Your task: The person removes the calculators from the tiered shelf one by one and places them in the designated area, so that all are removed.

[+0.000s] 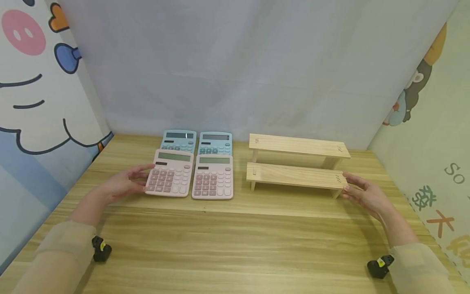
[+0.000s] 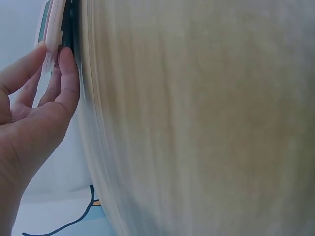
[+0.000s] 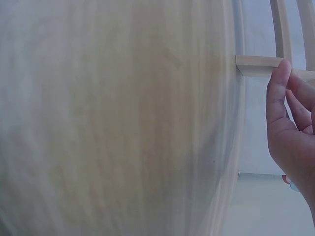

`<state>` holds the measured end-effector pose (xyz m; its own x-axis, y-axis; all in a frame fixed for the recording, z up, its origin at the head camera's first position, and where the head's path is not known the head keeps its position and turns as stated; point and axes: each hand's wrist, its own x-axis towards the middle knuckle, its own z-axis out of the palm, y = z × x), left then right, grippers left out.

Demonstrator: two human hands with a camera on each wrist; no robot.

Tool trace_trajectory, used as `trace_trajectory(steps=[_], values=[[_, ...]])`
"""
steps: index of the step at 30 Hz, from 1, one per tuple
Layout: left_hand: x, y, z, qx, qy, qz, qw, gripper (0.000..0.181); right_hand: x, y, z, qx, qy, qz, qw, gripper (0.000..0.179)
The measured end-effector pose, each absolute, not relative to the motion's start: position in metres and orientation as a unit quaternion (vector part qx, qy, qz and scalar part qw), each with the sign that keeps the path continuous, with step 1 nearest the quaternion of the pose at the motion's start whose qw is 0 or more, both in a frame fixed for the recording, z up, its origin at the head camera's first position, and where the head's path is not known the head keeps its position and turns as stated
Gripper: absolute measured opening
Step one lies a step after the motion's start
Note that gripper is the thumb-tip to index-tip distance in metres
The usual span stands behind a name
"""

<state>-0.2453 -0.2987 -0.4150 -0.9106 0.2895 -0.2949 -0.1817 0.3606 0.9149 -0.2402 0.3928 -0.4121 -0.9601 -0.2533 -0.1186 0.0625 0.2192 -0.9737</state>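
Observation:
My left hand (image 1: 123,184) is at the left edge of the nearer-left pink calculator (image 1: 171,173), its fingertips holding that edge. Up close in the left wrist view, the left hand (image 2: 42,105) has its thumb and fingers about the calculator's thin side (image 2: 54,34). A second pink calculator (image 1: 213,177) lies close to the right of the first. Over on the right, my right hand (image 1: 367,196) pinches the right end of the lower step of a two-step wooden stand (image 1: 293,175). In the right wrist view, the right hand (image 3: 290,118) has its fingertips at the step's edge.
Behind the pink calculators are two blue calculators, one left (image 1: 178,136) and one right (image 1: 215,138), their lower keys hidden. The stand's upper step (image 1: 297,145) is near the pale back curtain (image 1: 235,73). Printed side walls flank the wooden table (image 1: 235,249).

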Motion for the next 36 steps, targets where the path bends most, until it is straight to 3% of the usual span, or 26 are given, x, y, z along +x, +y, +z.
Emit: trace_trajectory(steps=[16, 23, 36], values=[[-0.25, -0.294, -0.416, 0.053, 0.867, 0.46, 0.182, 0.083, -0.239, 0.395, -0.413, -0.055, 0.773, -0.618, 0.131, 0.074], [-0.25, -0.295, -0.411, 0.055, 0.892, 0.427, 0.138, 0.073, -0.243, 0.391, -0.409, -0.063, 0.801, -0.583, 0.121, 0.071], [-0.239, -0.248, -0.365, 0.076, 0.949, 0.305, 0.029, 0.052, -0.238, 0.371, -0.388, -0.048, 0.938, -0.343, 0.013, 0.059]])
